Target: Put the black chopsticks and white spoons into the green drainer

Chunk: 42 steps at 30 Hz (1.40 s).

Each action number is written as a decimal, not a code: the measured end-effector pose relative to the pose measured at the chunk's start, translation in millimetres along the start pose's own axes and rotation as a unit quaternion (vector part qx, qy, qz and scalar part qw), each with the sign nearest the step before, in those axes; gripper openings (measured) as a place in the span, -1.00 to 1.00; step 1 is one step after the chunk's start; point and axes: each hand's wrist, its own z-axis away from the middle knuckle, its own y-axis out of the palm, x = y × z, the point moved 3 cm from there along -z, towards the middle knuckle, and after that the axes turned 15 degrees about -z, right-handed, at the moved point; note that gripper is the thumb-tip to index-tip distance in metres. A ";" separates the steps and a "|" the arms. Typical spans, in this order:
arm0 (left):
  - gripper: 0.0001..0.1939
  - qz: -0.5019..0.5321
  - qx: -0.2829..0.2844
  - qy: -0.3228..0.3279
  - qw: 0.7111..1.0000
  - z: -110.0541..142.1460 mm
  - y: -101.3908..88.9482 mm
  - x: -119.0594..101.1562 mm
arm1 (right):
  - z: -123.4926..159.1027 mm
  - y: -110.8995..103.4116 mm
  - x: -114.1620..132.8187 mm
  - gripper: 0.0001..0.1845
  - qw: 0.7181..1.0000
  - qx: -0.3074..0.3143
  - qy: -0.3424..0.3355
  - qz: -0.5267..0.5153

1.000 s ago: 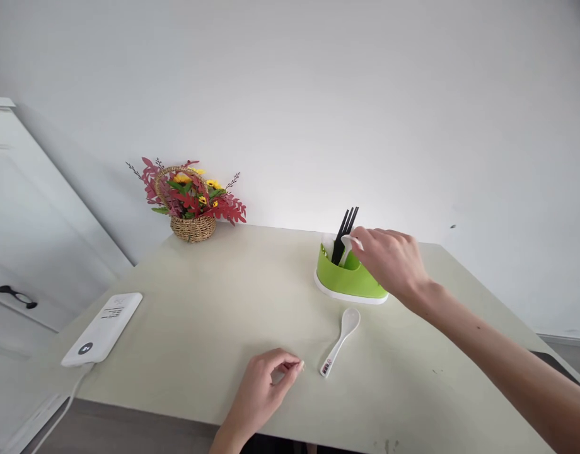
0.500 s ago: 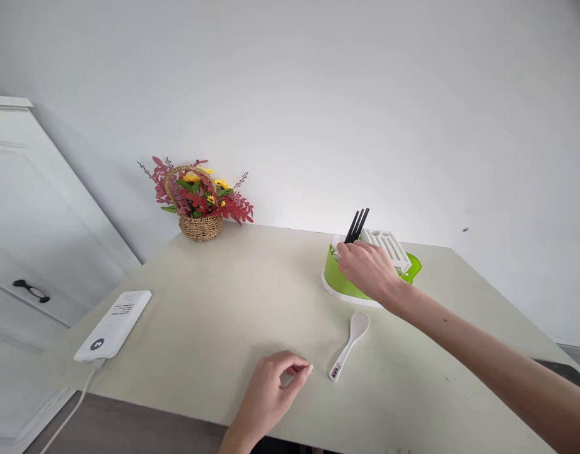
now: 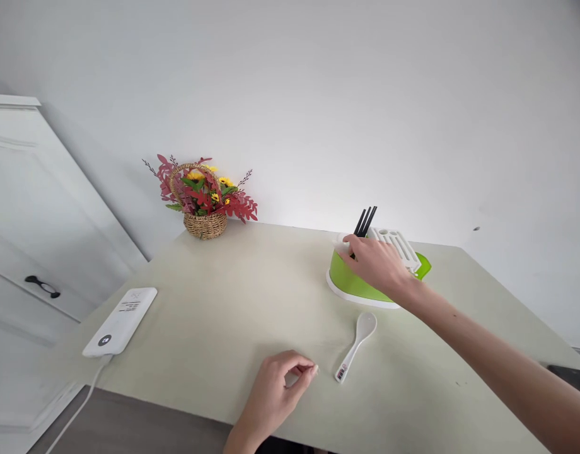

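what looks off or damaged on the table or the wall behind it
A small dark mark stands out on the otherwise pale wall, right of the green holder. Faint specks mark the tabletop right of the white spoon. I see no spill.

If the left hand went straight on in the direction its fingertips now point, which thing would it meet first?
Probably the white spoon, lying on the table ahead of the left hand. The hand's height above the table is unclear, so it might pass over the spoon.
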 end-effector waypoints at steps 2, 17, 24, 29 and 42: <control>-0.74 0.002 -0.003 -0.002 1.000 0.1 0.5 1.1 | 11.8 -11.7 -6.6 -0.72 0.996 -0.047 -0.002 -0.077; -0.76 -0.012 -0.002 -0.010 1.000 -5.2 1.1 0.1 | 157.9 92.3 -94.0 -0.32 0.850 0.040 0.248 -0.464; -0.75 -0.023 -0.001 -0.012 1.000 -7.3 1.2 -2.3 | 154.4 123.9 -96.8 -0.34 0.799 0.063 0.295 -0.520; -0.75 -0.028 -0.001 -0.021 0.999 -7.8 0.7 -4.4 | 135.3 129.4 -84.3 -0.46 0.785 0.102 0.272 -0.547; -0.72 -0.038 0.007 -0.040 0.998 -6.9 1.3 -2.3 | 132.2 46.0 -35.4 -0.46 0.808 -0.110 0.172 -0.553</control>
